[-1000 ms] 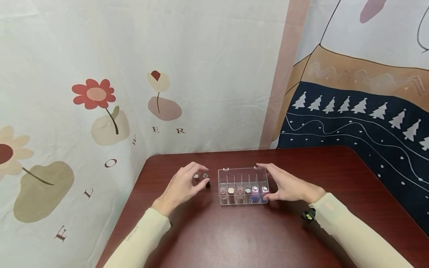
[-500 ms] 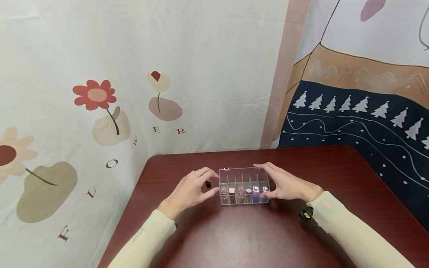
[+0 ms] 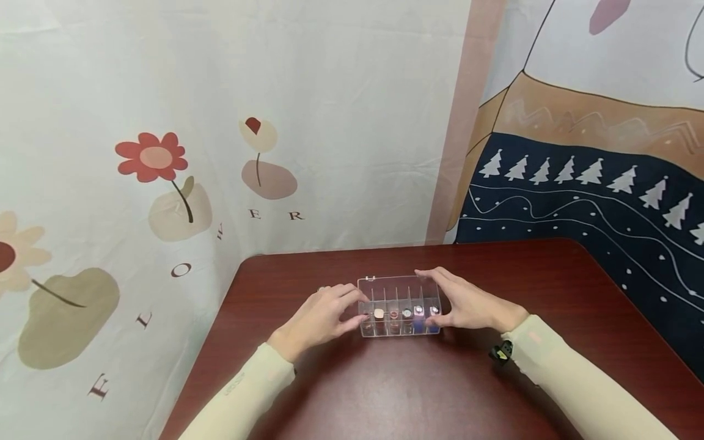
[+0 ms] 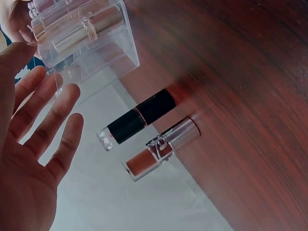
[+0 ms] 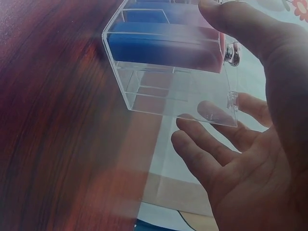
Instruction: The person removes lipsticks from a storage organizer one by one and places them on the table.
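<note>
clear box [image 3: 392,285]: lower centre of the head view, on the table [image 3: 385,397], a hand at each end; an uneven lift could tip it and jostle the blue tube [image 5: 161,48] and its neighbours.
right hand [image 3: 475,307]: holds the right end, thumb in front, fingers behind; slipping on smooth plastic would likely skew the box.
left hand [image 3: 321,319]: wide around the left end; cannot tell whether it presses, and a weak hold there would probably let that side sag.
black tube [image 4: 132,121] and brown tube [image 4: 161,150]: upright near the centre of the left wrist view, apart from the left hand; that hand sweeping outward could topple both.
</note>
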`<state>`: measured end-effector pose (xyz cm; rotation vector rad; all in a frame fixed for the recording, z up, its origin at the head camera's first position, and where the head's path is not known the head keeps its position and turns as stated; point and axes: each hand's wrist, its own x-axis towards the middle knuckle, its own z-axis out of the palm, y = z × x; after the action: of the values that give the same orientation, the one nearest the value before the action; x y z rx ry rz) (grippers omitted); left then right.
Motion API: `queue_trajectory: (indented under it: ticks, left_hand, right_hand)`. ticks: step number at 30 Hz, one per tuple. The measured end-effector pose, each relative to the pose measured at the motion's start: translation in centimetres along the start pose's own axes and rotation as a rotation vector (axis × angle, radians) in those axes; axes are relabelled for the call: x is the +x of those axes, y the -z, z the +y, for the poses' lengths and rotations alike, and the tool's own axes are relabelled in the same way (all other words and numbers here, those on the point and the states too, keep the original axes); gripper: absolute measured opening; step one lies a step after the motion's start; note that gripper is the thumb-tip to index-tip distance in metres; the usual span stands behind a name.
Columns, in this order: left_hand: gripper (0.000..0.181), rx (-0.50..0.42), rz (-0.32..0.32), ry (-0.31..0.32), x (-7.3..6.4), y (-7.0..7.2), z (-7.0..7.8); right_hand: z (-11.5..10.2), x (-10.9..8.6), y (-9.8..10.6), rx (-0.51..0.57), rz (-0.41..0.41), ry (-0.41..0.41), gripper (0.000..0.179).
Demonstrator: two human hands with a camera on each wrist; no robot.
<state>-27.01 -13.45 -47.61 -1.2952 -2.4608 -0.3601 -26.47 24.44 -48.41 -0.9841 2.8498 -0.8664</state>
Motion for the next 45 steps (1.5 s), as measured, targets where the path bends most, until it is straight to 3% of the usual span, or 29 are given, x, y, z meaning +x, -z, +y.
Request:
queue_trajectory:
  ticks: [9, 16, 33, 45]
  left_hand:
    - [0.019, 0.009, -0.038, 0.009, 0.15, -0.41, -0.12]
    - [0.02, -0.072, -0.055, 0.033, 0.27, -0.44, -0.14]
    - [0.022, -0.123, -0.118, 0.066, 0.46, -0.43, -0.08]
    - [0.021, -0.099, -0.105, 0.04, 0.59, -0.14, 0.14]
  right_hand:
    - [-0.1, 0.09, 0.0, 0.004, 0.001, 0.002, 0.103]
    - [0.01, -0.01, 0.04, 0.018, -0.003, -0.016, 0.103]
    - [0.09, 0.14, -0.06, 0.027, 0.0, -0.01, 0.105]
    - [0.15, 0.0, -0.29, 0.049, 0.004, -0.026, 0.103]
